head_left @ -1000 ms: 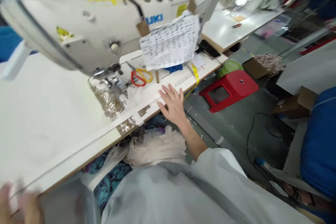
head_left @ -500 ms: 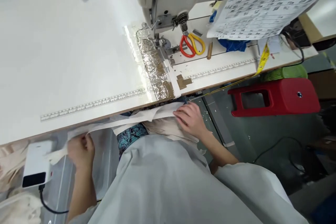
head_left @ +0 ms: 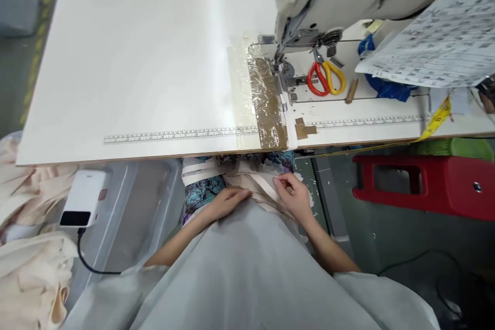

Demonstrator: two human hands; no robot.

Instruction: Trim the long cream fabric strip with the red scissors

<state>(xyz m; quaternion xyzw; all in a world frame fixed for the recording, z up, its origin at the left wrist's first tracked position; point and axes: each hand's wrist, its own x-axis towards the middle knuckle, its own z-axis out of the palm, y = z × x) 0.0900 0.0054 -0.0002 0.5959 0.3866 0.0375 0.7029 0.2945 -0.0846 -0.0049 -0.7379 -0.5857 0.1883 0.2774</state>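
On my lap lies beige fabric (head_left: 237, 181), partly hidden by my hands. My left hand (head_left: 227, 203) rests on this fabric near the apron's top, its fingers stretched out and lying flat. My right hand (head_left: 297, 197) is a short way to the right, thumb and fingers closed on a white fabric strip (head_left: 266, 185). The strip runs slantwise across the beige cloth. Ahead of both hands is the front edge of the white sewing table (head_left: 162, 77). The sewing machine (head_left: 309, 10) stands on it, with its presser foot near the brown taped patch (head_left: 268, 103).
Red-and-yellow-handled scissors (head_left: 327, 78) and a wooden-handled tool (head_left: 351, 91) lie beside the machine. A yellow tape measure (head_left: 436, 119) hangs over the edge. A red stool (head_left: 444, 185) stands right. At left are a clear bin (head_left: 127, 206), a white power bank (head_left: 84, 198) and beige cloth (head_left: 34, 273).
My left hand has let go of the strip's left end and come right onto the lap fabric. The strip has dropped from along the table edge to my lap. The view has shifted left.
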